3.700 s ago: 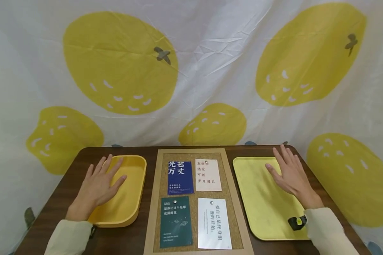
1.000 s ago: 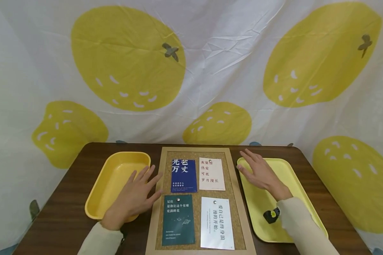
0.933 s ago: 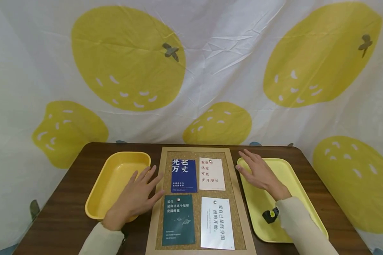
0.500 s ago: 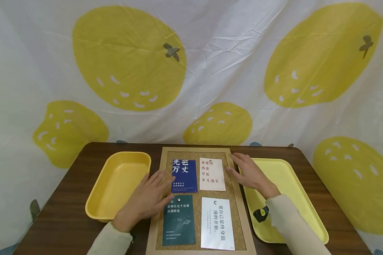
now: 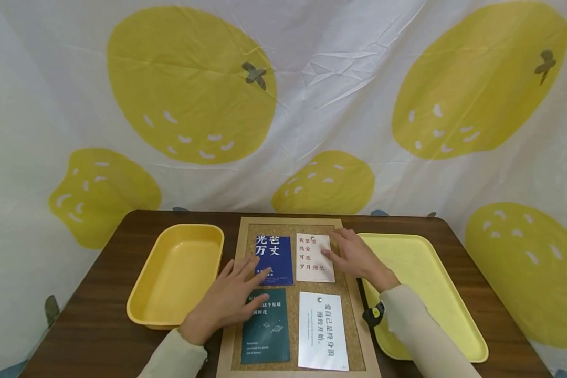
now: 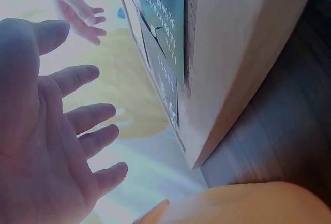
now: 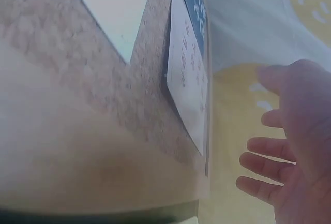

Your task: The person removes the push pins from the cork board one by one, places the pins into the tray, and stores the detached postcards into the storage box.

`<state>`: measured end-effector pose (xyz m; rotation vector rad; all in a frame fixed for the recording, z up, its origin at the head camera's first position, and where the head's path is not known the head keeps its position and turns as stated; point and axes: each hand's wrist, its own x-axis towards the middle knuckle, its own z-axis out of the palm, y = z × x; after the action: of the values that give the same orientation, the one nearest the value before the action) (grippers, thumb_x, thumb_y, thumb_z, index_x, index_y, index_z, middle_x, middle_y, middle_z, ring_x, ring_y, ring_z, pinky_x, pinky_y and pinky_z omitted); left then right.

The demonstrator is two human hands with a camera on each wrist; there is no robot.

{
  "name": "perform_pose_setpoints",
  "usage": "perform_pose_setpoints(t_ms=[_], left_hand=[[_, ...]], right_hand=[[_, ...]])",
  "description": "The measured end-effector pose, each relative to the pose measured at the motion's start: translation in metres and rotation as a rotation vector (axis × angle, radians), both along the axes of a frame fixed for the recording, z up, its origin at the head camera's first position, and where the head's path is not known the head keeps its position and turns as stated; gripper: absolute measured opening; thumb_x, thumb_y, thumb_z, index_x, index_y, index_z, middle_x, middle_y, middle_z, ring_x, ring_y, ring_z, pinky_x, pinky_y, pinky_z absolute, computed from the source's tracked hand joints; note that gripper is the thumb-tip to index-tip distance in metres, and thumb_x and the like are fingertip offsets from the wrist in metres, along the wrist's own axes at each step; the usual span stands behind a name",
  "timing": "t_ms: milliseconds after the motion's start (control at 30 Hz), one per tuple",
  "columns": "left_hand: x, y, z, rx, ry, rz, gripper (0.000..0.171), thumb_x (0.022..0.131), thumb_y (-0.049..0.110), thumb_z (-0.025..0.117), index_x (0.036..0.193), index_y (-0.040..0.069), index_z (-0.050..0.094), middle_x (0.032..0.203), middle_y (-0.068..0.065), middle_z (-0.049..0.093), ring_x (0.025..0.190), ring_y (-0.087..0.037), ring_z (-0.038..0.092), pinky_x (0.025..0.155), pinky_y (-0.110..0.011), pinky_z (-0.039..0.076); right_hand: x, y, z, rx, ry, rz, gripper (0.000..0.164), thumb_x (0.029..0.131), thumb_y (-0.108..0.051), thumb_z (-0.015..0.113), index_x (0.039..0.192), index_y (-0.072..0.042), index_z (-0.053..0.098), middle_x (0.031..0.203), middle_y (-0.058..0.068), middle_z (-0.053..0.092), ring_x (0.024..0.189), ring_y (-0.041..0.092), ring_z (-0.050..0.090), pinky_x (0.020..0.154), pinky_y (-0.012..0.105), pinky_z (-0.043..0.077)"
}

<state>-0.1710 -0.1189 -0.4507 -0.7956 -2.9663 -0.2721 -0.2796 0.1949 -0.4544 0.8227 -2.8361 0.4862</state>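
A wood-framed cork board (image 5: 348, 315) lies on the table with a blue card (image 5: 283, 262), a cream card (image 5: 312, 273), a dark green card (image 5: 264, 346) and a white card (image 5: 323, 341) on it. A silver pushpin (image 5: 319, 300) shows at the white card's top. My left hand (image 5: 231, 296), fingers spread, is over the board's left side, partly covering the blue and green cards in the head view. My right hand (image 5: 359, 254) is over the right edge, beside the cream card. Both wrist views show the left palm (image 6: 46, 131) and right palm (image 7: 305, 146) bare, apart from the board.
A deep yellow-orange bin (image 5: 170, 283) stands left of the board. On its right lies a shallow pale yellow tray (image 5: 430, 283), partly under my right forearm. Behind the dark wooden table (image 5: 99, 304) hangs a lemon-print curtain (image 5: 321, 105).
Both hands have moved inward, the left rightward from the bin and the right leftward from the tray, until they are over the board. The cards have stayed in place.
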Motion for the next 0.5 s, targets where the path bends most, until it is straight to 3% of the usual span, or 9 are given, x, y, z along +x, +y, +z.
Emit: perform_pose_setpoints(t_ms=[300,500], left_hand=[[-0.004,0.008,-0.004,-0.016,-0.039,-0.004,0.056,0.095,0.053,0.037,0.145,0.026,0.036,0.153,-0.008,0.025,0.143,-0.028,0.014,0.113,-0.051,0.015],[-0.006,0.013,-0.007,-0.013,-0.042,-0.032,0.055,0.096,0.051,0.037,0.144,0.024,0.038,0.152,-0.011,0.027,0.141,-0.032,0.018,0.112,-0.054,0.016]], right_hand=[[-0.004,-0.014,-0.002,-0.024,-0.014,0.033,0.054,0.092,-0.03,0.059,0.138,-0.006,0.044,0.137,0.019,0.045,0.128,0.039,0.04,0.102,0.054,0.035],[-0.007,-0.025,-0.006,-0.023,-0.022,0.039,0.053,0.091,-0.03,0.059,0.137,-0.006,0.046,0.135,0.019,0.047,0.124,0.034,0.044,0.099,0.05,0.04]])
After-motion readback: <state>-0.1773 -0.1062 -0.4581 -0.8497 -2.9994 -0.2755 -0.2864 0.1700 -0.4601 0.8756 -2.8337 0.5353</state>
